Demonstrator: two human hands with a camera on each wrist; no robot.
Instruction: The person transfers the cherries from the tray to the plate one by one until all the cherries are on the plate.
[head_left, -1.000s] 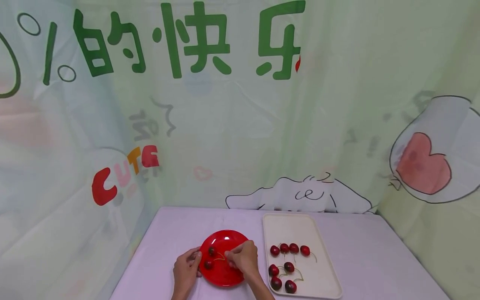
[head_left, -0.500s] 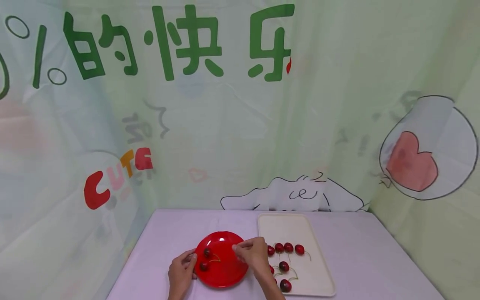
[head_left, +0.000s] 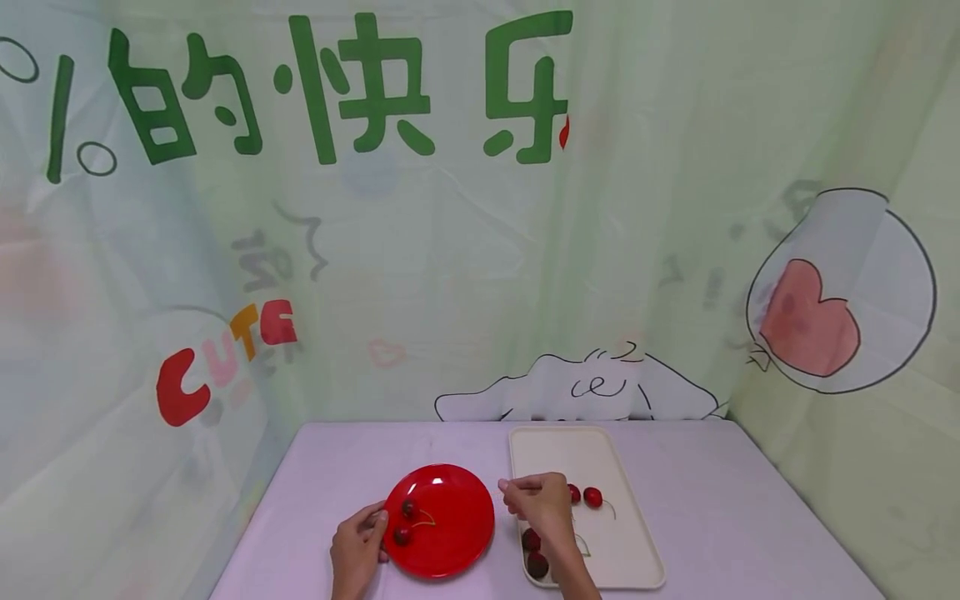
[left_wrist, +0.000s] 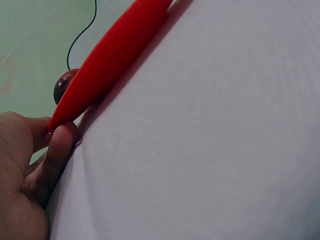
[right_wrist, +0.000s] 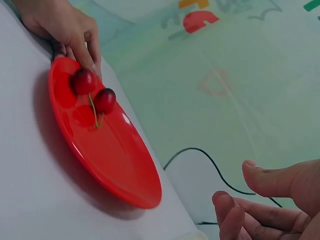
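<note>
My left hand (head_left: 356, 550) pinches the left rim of a round red plate (head_left: 453, 533) between thumb and fingers; the left wrist view shows that rim raised off the cloth. Two dark red cherries (right_wrist: 83, 81) with joined-looking green stems lie on the plate, close to the left thumb. My right hand (head_left: 551, 508) is above the left side of a cream tray (head_left: 630, 550), to the right of the plate. In the right wrist view its thumb (right_wrist: 270, 180) and fingers are apart, holding nothing. Several cherries (head_left: 592, 497) lie on the tray, some hidden behind the right hand and forearm.
A pale lilac cloth (head_left: 712, 517) covers the table. Behind it and at both sides hangs a light green printed curtain (head_left: 420, 275) with lettering and drawings. The tray's far half (head_left: 558, 450) is bare cream surface.
My right hand has moved right, from over the plate to over the tray. The left hand keeps its grip on the rim, and the two cherries stay on the plate. The head view has shifted slightly.
</note>
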